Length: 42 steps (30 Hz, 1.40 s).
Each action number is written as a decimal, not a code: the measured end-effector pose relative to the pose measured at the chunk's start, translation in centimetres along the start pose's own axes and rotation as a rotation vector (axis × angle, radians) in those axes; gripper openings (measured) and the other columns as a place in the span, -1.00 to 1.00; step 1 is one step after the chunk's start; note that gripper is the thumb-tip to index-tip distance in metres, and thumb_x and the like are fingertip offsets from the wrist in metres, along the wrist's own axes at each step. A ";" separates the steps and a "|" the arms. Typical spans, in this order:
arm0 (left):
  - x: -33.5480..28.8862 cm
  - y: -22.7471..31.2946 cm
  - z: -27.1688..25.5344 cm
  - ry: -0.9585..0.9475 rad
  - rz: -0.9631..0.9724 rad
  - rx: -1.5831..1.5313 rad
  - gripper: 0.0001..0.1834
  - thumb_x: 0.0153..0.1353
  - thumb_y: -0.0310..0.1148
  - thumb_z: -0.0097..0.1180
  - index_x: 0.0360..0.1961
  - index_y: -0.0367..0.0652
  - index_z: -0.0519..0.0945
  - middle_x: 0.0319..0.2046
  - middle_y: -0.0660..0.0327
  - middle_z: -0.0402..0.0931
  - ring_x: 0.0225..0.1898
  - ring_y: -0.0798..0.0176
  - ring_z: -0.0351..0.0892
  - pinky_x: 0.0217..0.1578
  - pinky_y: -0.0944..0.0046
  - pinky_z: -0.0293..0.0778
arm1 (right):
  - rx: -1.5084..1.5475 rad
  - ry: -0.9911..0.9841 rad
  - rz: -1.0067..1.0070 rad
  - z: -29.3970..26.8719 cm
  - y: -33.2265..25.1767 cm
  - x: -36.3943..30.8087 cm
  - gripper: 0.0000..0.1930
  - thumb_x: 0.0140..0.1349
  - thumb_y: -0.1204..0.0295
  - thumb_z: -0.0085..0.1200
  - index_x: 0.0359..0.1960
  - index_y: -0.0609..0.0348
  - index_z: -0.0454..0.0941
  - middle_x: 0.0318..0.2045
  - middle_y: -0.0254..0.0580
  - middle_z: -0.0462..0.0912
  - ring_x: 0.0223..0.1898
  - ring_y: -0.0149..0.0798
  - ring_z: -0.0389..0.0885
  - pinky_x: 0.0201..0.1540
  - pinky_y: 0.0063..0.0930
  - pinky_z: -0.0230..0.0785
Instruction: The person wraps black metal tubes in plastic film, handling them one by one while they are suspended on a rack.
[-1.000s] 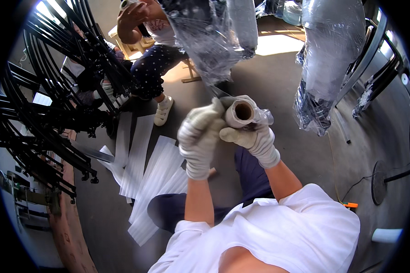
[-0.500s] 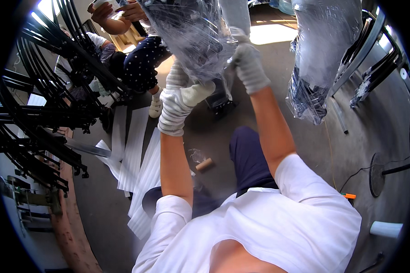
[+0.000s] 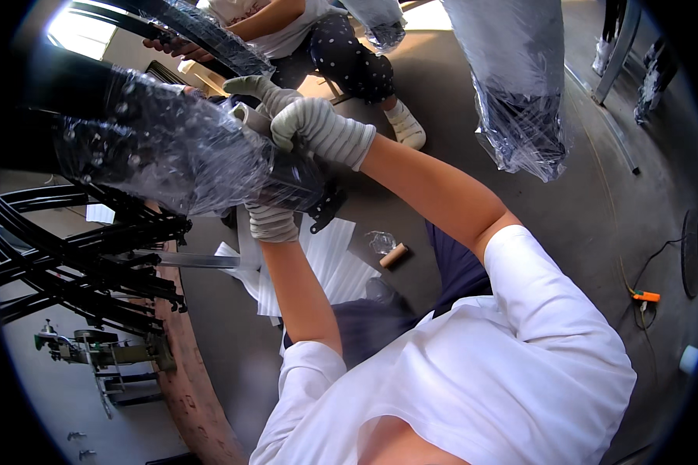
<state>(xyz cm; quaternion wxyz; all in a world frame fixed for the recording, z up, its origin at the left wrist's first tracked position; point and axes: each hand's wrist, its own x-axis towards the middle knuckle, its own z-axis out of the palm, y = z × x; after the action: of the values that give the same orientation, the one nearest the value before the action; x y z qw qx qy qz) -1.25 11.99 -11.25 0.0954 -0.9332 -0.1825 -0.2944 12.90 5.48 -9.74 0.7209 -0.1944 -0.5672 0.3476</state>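
A dark metal part [image 3: 186, 147] wrapped in clear plastic film slants in from the left, its black bracketed end [image 3: 327, 208] pointing toward me. My right hand [image 3: 314, 128], in a grey-striped knit glove, is closed around a film roll at the part's upper side; the round end of the roll's cardboard core [image 3: 252, 120] shows beside the thumb. Beneath the wrapped part is my left hand [image 3: 271, 223], gloved the same way. Only its cuff and wrist show, and the part and film hide its fingers.
Black curved metal frames [image 3: 77, 248] crowd the left. Another film-wrapped piece [image 3: 520, 101] hangs at right. A seated person in dotted trousers [image 3: 349, 58] works ahead. White foam sheets [image 3: 326, 263], a cardboard tube [image 3: 394, 256] and an orange-handled tool [image 3: 645, 296] lie on the floor.
The view has turned, and the wrapped part now slants across the left instead of hanging ahead. My right hand has swung left across it; my left hand has gone under it, its fingers now hidden.
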 end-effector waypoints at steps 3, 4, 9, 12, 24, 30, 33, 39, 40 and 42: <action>-0.1 -3.0 0.9 -0.022 0.017 -0.230 -0.65 0.15 -0.23 -0.22 -0.08 -0.17 0.29 -0.19 0.20 0.33 -0.15 0.29 0.30 -0.03 0.32 0.18 | 0.237 -0.031 -0.028 2.4 -3.9 -1.5 -0.41 -0.13 0.60 -0.07 0.06 0.17 0.13 -0.41 -0.26 0.41 -0.47 -0.55 0.34 -0.45 -0.73 0.22; 0.1 -3.3 1.0 -0.014 0.018 -0.289 -0.65 0.13 -0.24 -0.19 -0.09 -0.17 0.29 -0.19 0.20 0.33 -0.16 0.30 0.30 -0.04 0.32 0.19 | 0.328 -0.078 -0.116 3.1 -5.6 -2.0 -0.38 -0.14 0.57 -0.05 0.07 0.17 0.10 -0.34 -0.21 0.41 -0.35 -0.49 0.39 -0.31 -0.67 0.28; 0.7 -3.1 1.3 0.040 0.009 -0.446 -0.64 0.04 -0.29 -0.07 -0.12 -0.18 0.31 -0.20 0.21 0.34 -0.18 0.32 0.33 -0.08 0.33 0.24 | -0.933 0.422 -0.365 8.6 -7.6 -4.4 -0.24 -0.31 0.40 0.20 0.04 0.17 0.12 -0.12 0.07 0.35 -0.01 -0.06 0.30 0.05 -0.41 0.13; 0.7 -2.6 1.9 0.070 0.006 -0.511 -0.63 -0.01 -0.32 0.00 -0.15 -0.18 0.32 -0.20 0.21 0.35 -0.20 0.33 0.34 -0.11 0.34 0.26 | -0.867 0.397 -0.252 8.2 -8.2 -4.1 -0.25 -0.31 0.43 0.19 0.03 0.18 0.12 -0.14 0.06 0.36 -0.05 -0.04 0.34 -0.01 -0.35 0.20; -5.1 5.6 -0.8 -0.004 -0.315 -1.264 -0.57 -0.16 -0.63 0.10 -0.18 -0.18 0.34 -0.21 0.23 0.38 -0.16 0.33 0.40 -0.17 0.37 0.36 | -0.600 0.390 -0.325 4.2 -6.8 -6.1 -0.51 -0.09 0.50 0.14 -0.11 0.17 0.18 -0.16 -0.20 0.34 -0.14 -0.36 0.36 -0.13 -0.49 0.28; -4.8 9.9 -1.2 0.069 -0.388 -1.271 -0.59 -0.09 -0.50 0.09 -0.14 -0.17 0.34 -0.21 0.20 0.29 -0.18 0.30 0.34 -0.21 0.35 0.32 | -0.756 0.318 -0.278 6.6 -6.3 -10.5 -0.29 -0.15 0.22 0.21 0.05 0.20 0.16 0.12 -0.02 0.02 0.14 -0.15 0.08 0.07 -0.44 0.08; -4.6 11.5 -2.1 0.154 -0.281 -0.989 -0.62 -0.06 -0.53 0.10 -0.16 -0.19 0.34 -0.24 0.24 0.31 -0.18 0.34 0.35 -0.14 0.41 0.30 | -0.582 0.454 -0.184 6.6 -5.4 -11.2 -0.29 -0.18 0.29 0.24 0.04 0.18 0.18 0.11 -0.03 0.05 0.12 -0.14 0.12 0.08 -0.42 0.06; -2.0 9.6 -3.9 0.402 -0.163 -1.301 -0.61 -0.15 -0.53 0.13 -0.19 -0.21 0.42 -0.33 0.19 0.45 -0.31 0.25 0.45 -0.29 0.36 0.38 | -0.639 0.537 -0.225 5.7 -5.2 -12.8 -0.54 -0.19 0.47 0.23 -0.20 0.17 0.31 -0.04 -0.05 0.32 -0.04 -0.34 0.29 0.00 -0.50 0.14; -0.8 9.8 -3.7 0.346 -0.270 -1.394 -0.63 -0.15 -0.52 0.13 -0.20 -0.22 0.43 -0.34 0.21 0.45 -0.32 0.27 0.44 -0.29 0.37 0.38 | -0.622 0.549 -0.215 5.4 -5.3 -13.3 -0.57 -0.19 0.50 0.22 -0.24 0.16 0.31 -0.07 -0.06 0.35 -0.08 -0.37 0.31 -0.04 -0.52 0.17; 1.3 8.1 -2.2 0.114 -0.326 -1.360 -0.65 -0.14 -0.51 0.13 -0.23 -0.23 0.43 -0.35 0.23 0.45 -0.33 0.31 0.44 -0.29 0.37 0.39 | -0.560 0.628 -0.071 7.1 -7.1 -13.6 -0.56 -0.25 0.53 0.26 -0.27 0.18 0.35 -0.24 -0.20 0.48 -0.23 -0.40 0.41 -0.17 -0.55 0.27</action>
<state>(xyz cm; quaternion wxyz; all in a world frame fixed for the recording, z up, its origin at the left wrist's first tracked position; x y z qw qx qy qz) 1.80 4.34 -9.23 -0.5456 -0.7296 -0.0900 -0.4023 6.52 -9.94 -12.23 0.7896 -0.4595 -0.3990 0.0790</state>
